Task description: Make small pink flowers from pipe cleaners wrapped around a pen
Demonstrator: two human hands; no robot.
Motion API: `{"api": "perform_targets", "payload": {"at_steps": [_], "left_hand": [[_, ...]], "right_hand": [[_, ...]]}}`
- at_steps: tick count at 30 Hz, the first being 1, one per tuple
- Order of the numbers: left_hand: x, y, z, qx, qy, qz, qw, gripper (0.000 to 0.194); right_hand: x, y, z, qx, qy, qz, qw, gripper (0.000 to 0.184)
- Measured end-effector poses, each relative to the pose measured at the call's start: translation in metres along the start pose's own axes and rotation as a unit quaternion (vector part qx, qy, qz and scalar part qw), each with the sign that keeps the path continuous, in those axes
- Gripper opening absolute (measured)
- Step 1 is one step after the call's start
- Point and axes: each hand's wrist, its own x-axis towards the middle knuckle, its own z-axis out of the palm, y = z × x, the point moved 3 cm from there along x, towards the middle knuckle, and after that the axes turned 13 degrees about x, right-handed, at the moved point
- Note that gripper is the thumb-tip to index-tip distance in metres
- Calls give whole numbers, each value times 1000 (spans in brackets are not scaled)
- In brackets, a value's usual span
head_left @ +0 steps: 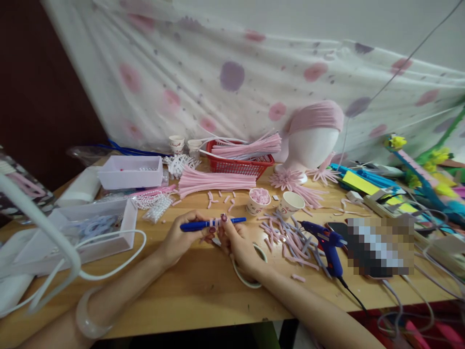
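A blue pen [194, 226] lies level between my two hands above the front of the table. My left hand [183, 240] is closed round its left part. My right hand [238, 242] pinches it near its right end, the thumb pressed on top. Something pale pink at the pen's middle, between the fingertips, is too small to tell from a finger. Under my right wrist lies a roll of tape [251, 285], partly covered. To the right of my right hand, cut pink and grey pipe cleaner pieces [290, 242] are scattered on the wood.
Behind my hands are a paper cup of pink pieces [258, 202], another cup [291, 205], a pipe cleaner bundle [218, 182] and a red basket [236, 167]. A glue gun [329, 247] and phone stand right; a white tray [125, 228] and lamp arm [69, 242] left.
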Motion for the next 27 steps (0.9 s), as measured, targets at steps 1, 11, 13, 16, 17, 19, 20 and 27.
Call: {"api": "perform_targets", "payload": {"at_steps": [1,11,13,16,17,19,20,27], "left_hand": [[0,1,0,12,4,3,1000,28],[1,16,-2,60,-4,49,997,22],[1,18,1,60,-7,54,997,22],[1,19,3,90,-8,75,993,18],[0,18,2,99,-7,85,991,17],[0,17,0,114,-10,99,989,15],[1,16,-2,120,-12,102,987,15],[-2,22,-9,184,-21,138,973,31]], "right_hand": [[0,2,0,-11,-3,1,1000,59],[1,-13,3,31,13,7,999,51],[2,-17,2,43,15,6,999,49],[5,-16,1,60,4,25,998,50],[6,-15,1,59,-2,35,998,51],[7,-13,0,49,-7,60,997,53],[7,-12,0,41,-6,70,997,55],[5,-14,-3,-12,-13,57,998,62]]}}
